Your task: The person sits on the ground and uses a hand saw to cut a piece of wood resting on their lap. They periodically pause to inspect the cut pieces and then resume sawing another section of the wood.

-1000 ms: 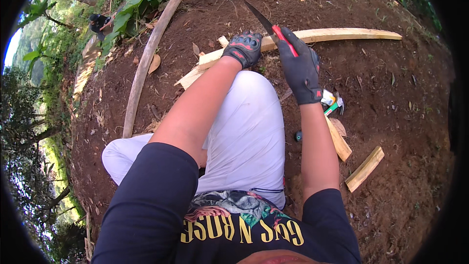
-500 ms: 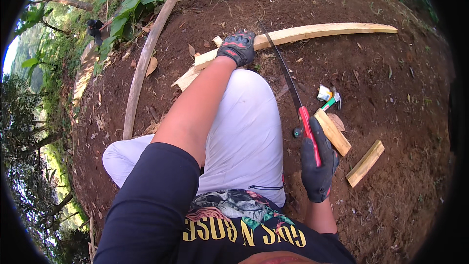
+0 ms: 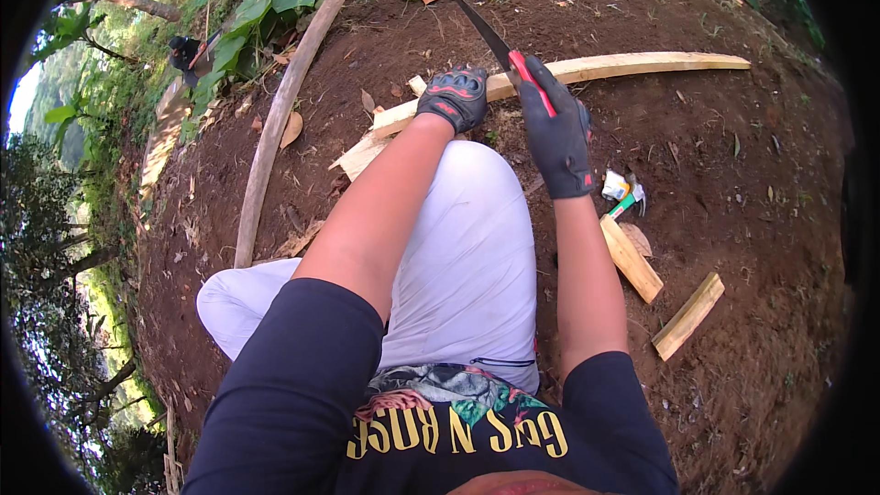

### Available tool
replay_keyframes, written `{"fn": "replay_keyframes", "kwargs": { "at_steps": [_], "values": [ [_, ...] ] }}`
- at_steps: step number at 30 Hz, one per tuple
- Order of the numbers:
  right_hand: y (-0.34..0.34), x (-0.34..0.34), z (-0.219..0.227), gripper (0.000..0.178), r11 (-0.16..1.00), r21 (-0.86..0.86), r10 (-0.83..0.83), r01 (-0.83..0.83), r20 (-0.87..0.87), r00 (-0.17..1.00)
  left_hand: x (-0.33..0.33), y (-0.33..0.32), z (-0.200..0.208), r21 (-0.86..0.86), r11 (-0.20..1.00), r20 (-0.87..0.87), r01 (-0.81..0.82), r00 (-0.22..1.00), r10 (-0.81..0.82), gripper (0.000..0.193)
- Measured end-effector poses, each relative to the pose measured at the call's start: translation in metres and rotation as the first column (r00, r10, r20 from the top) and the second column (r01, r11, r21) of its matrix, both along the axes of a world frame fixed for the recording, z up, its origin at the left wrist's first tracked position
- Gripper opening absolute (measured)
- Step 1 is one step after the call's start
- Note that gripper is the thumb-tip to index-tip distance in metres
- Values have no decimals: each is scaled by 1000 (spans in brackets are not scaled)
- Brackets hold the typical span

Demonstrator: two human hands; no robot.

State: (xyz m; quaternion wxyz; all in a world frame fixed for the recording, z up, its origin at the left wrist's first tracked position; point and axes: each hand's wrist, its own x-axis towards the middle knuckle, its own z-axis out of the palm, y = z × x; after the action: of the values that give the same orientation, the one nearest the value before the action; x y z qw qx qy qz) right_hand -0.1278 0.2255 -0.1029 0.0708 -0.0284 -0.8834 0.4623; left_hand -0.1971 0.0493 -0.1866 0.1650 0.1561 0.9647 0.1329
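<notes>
A long pale board (image 3: 642,64) runs left to right in front of my knee, its left end over a wooden offcut (image 3: 359,158) lying on the soil. My left hand (image 3: 456,99), in a black and red glove, grips the board near that end. Closed round the red handle of a handsaw (image 3: 486,29) is my gloved right hand (image 3: 556,133), just beyond my knee. The saw's dark blade crosses the board and points away to the upper left. My right hand hides part of the board behind it.
A weathered pole (image 3: 289,115) lies to the left. At right are a green-handled hammer (image 3: 627,203), a white container (image 3: 615,185) and two short wood pieces, one nearer (image 3: 687,316) and one by the hammer (image 3: 632,261). Another person (image 3: 186,53) is far left beside plants.
My right hand has pushed the saw forward and away, from beside my hip to the board. My left hand stays on the board.
</notes>
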Motion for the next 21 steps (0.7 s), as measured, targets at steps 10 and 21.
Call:
{"fn": "replay_keyframes", "kwargs": {
  "at_steps": [10,21],
  "values": [
    [25,84,-16,47,1000,-14,-18,18,-45,999,0,-8,1,5,1000,7,14,1000,-14,44],
    [74,234,3,46,999,-1,-50,51,155,987,-7,-6,22,-76,997,87,13,996,-7,47]
  ]
}}
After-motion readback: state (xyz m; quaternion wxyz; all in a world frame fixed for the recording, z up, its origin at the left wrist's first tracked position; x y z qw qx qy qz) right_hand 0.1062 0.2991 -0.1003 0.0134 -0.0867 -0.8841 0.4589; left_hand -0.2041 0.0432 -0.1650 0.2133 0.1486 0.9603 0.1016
